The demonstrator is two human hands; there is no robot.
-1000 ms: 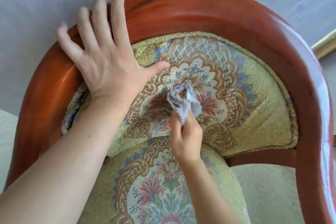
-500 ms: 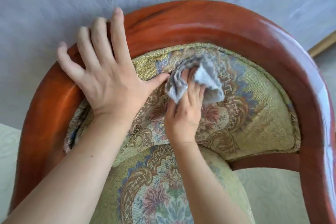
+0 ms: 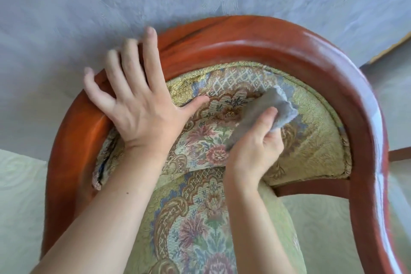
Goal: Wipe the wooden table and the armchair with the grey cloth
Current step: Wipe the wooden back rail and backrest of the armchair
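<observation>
My right hand (image 3: 253, 147) grips the crumpled grey cloth (image 3: 264, 113), pressing it against the floral tapestry backrest (image 3: 311, 131) of the red-brown curved wooden armchair (image 3: 266, 51), toward the backrest's upper right edge. My left hand (image 3: 142, 104) lies flat and open, fingers spread over the wooden top rail at the backrest's left edge, thumb on the fabric. Grey textured wall (image 3: 111, 6) behind the chair.

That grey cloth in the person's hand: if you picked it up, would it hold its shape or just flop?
Probably flop: the grey cloth is bunched in the right hand, its free edge wavy and folded. It looks light, since a few fingers pinch it with ease. On the woven backrest of the armchair it would likely drag rather than slide.
</observation>
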